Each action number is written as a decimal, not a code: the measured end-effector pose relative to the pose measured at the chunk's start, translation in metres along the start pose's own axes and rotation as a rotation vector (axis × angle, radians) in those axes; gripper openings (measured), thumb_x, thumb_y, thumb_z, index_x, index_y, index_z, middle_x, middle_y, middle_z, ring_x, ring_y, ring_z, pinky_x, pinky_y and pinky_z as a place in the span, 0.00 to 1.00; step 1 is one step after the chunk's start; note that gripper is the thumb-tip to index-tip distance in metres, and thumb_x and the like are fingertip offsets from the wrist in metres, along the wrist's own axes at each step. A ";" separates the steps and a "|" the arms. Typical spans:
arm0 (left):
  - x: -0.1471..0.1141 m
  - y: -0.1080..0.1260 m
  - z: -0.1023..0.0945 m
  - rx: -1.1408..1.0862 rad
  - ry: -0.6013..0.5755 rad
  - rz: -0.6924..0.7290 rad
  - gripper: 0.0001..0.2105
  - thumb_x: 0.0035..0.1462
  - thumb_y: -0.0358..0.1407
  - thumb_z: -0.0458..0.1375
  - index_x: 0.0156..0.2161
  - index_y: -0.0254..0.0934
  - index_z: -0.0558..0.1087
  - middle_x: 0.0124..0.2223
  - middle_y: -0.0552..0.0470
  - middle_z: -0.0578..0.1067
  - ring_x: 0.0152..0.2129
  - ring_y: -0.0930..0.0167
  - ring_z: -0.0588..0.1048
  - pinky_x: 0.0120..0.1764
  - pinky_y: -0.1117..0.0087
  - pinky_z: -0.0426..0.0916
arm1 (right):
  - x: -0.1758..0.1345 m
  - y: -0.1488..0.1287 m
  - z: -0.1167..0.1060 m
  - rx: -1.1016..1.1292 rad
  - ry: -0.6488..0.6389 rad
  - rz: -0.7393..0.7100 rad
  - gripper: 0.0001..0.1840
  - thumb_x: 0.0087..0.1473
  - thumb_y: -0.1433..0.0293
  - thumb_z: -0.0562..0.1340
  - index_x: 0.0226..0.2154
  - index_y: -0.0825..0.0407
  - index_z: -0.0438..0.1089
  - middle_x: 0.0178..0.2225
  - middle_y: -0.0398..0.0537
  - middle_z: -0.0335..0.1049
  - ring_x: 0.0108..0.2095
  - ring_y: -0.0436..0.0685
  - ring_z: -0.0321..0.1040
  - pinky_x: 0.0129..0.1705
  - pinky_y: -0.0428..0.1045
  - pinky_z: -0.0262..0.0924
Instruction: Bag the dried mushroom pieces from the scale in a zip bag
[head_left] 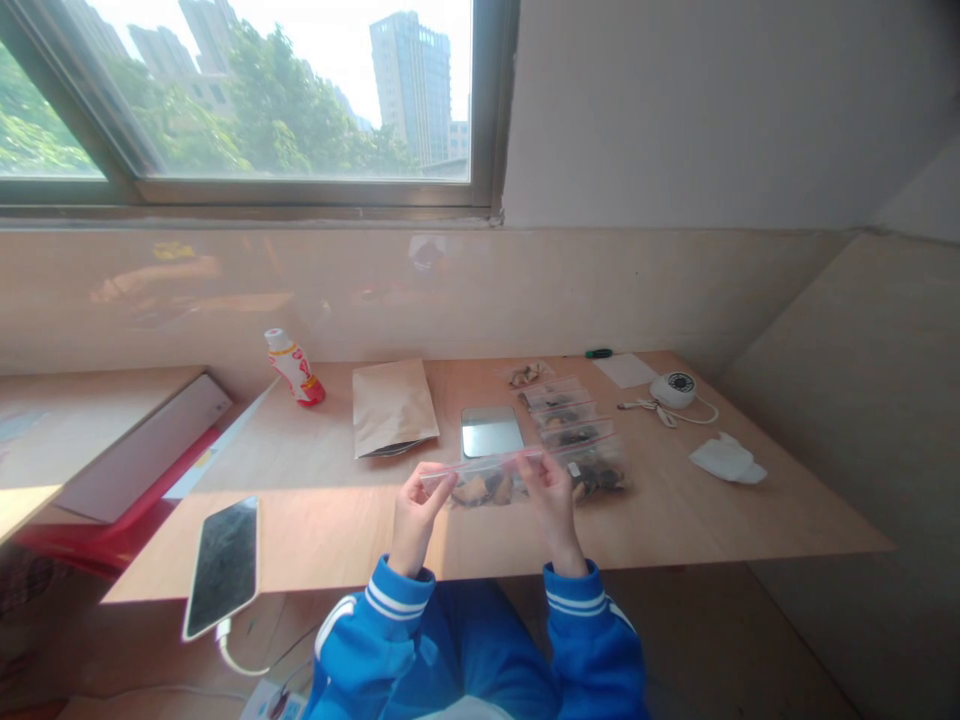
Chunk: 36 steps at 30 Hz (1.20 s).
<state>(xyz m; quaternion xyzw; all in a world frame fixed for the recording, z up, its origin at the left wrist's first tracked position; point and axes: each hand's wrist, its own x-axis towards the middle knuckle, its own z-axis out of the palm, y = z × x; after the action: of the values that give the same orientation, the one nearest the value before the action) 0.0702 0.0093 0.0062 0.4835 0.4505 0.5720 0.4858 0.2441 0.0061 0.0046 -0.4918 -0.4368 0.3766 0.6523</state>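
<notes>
My left hand [418, 512] pinches the left end of the top edge of a clear zip bag [480, 487]. At the other end of that edge, my right hand [551, 497] grips the bag with thumb and fingers. Tan and dark chunky pieces show inside it; their kind I cannot make out. Just behind the bag lies a flat scale with a shiny plate [491, 432]. To the right, several filled zip bags [574, 425] overlap in a row, with a smaller bag of pale pieces [527, 374] beyond them.
A brown paper pouch [394, 408] and a red-and-white bottle [295, 368] are at the left. A phone [223, 560] with a cable overhangs the front edge. Toward the right are a white round device with a cord [675, 391], crumpled tissue [729, 459], paper [624, 371] and a green-handled tool [598, 353].
</notes>
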 end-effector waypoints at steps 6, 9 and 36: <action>-0.002 0.009 0.000 0.101 0.044 0.106 0.10 0.47 0.41 0.64 0.26 0.36 0.71 0.25 0.57 0.67 0.22 0.76 0.65 0.26 0.75 0.61 | -0.001 -0.001 -0.001 0.005 0.004 -0.009 0.11 0.50 0.60 0.64 0.28 0.51 0.72 0.27 0.45 0.76 0.32 0.55 0.73 0.38 0.49 0.66; -0.002 0.012 0.000 0.110 0.059 0.138 0.10 0.47 0.40 0.64 0.25 0.35 0.71 0.26 0.55 0.67 0.24 0.75 0.65 0.28 0.75 0.62 | 0.000 0.000 -0.003 0.016 0.014 -0.012 0.11 0.50 0.60 0.64 0.28 0.51 0.71 0.27 0.44 0.75 0.32 0.55 0.72 0.40 0.49 0.66; -0.002 0.008 0.005 0.144 0.005 0.016 0.12 0.45 0.44 0.64 0.29 0.36 0.73 0.28 0.53 0.71 0.27 0.70 0.71 0.30 0.73 0.66 | -0.001 -0.002 -0.006 -0.034 -0.188 0.023 0.14 0.49 0.57 0.64 0.30 0.51 0.74 0.31 0.47 0.75 0.34 0.57 0.73 0.34 0.49 0.69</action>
<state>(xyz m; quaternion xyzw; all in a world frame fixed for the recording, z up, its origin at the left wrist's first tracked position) 0.0742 0.0070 0.0147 0.5195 0.4877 0.5432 0.4441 0.2496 0.0023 0.0059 -0.4702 -0.4967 0.4213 0.5956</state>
